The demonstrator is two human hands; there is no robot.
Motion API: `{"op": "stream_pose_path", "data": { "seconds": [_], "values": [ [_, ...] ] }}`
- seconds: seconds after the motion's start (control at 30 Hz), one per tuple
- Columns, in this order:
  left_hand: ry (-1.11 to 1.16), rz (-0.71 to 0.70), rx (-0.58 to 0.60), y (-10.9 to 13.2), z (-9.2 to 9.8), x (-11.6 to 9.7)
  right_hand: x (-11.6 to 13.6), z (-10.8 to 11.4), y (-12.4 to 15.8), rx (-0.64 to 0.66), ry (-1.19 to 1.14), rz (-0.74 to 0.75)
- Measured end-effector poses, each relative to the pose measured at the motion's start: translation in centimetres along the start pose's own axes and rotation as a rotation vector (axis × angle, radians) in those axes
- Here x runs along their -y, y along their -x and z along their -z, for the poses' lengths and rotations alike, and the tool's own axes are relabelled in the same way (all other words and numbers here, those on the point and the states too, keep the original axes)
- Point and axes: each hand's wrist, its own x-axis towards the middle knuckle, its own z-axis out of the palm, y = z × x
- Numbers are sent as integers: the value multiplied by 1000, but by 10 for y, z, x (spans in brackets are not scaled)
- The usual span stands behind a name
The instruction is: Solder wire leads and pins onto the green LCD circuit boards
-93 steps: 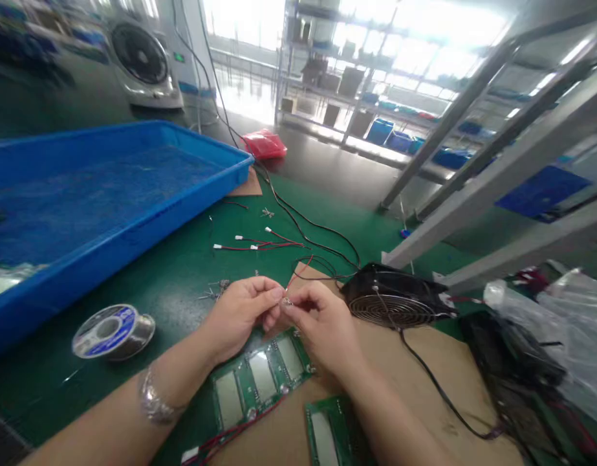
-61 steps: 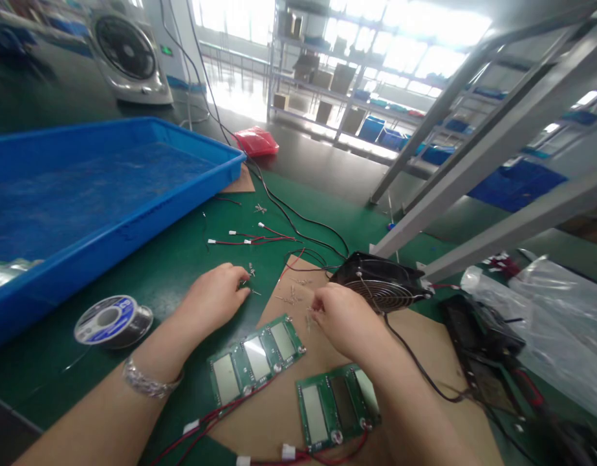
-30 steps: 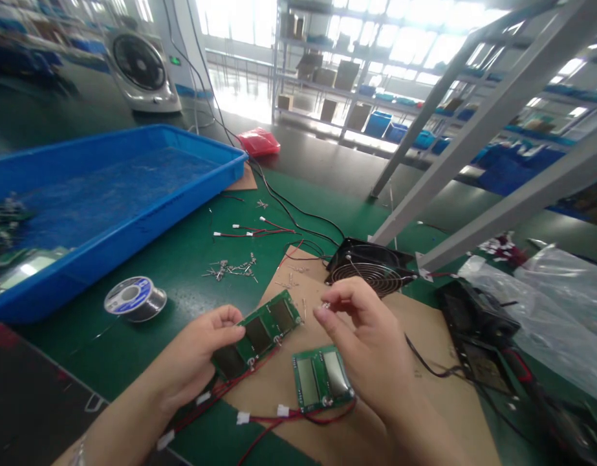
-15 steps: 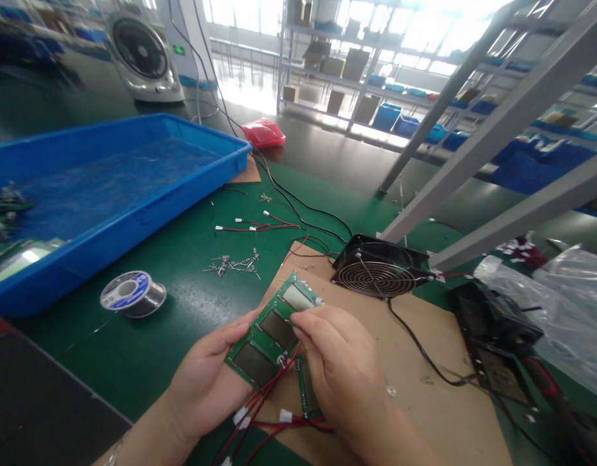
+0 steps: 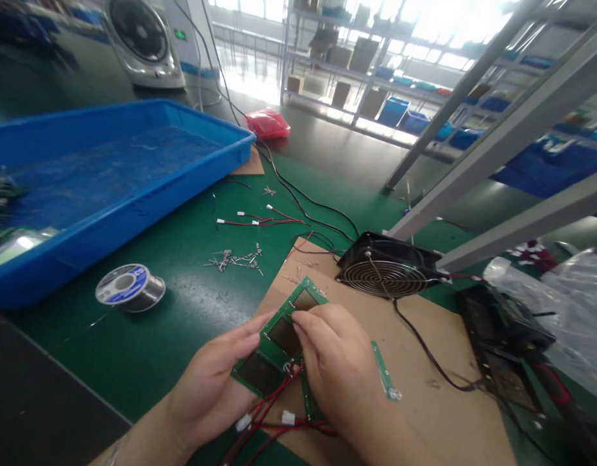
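My left hand (image 5: 225,372) grips a green circuit board (image 5: 271,346) along its left edge. Dark rectangular panels run down the board, and red and black wires (image 5: 271,395) leave its lower end. Over the board's right side, my right hand (image 5: 339,362) has thumb and forefinger pinched together against a panel's edge; whatever sits in the pinch is too small to make out. Beneath that hand a second green board (image 5: 310,395) shows in part. A narrow green strip (image 5: 384,369) with a clear round piece at its end emerges right of the hand. White connectors (image 5: 288,417) hang below.
Left stand a solder spool (image 5: 130,288) and a blue tray (image 5: 133,188) with boards inside. Small wire-leaded parts (image 5: 235,259) and connector leads (image 5: 259,220) lie on the green mat. A black fan (image 5: 385,265) sits on cardboard (image 5: 424,349), near a dark soldering stand (image 5: 502,343).
The view has shifted slightly. The circuit board has tilted and moved a little right in my left hand. The green strip right of my right hand has come into sight.
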Motion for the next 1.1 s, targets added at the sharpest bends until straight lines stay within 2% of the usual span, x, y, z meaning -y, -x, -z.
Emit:
{"op": "stream_pose_path", "data": {
  "seconds": [0.3, 0.43, 0.6, 0.87, 1.0, 1.1],
  "values": [
    [16, 21, 31, 1, -1, 1, 3, 0, 0, -13, 11, -10],
    [-3, 38, 6, 2, -4, 0, 4, 1, 1, -8, 25, -3],
    [-45, -4, -21, 3, -4, 2, 5, 3, 2, -19, 66, 41],
    [-140, 43, -21, 4, -5, 2, 7, 6, 2, -39, 99, 90],
    [-290, 27, -31, 10, -4, 1, 12, 10, 3, -53, 80, 75],
    [-559, -66, -97, 16, -5, -1, 19, 16, 4, -70, 36, 72]
  ]
}}
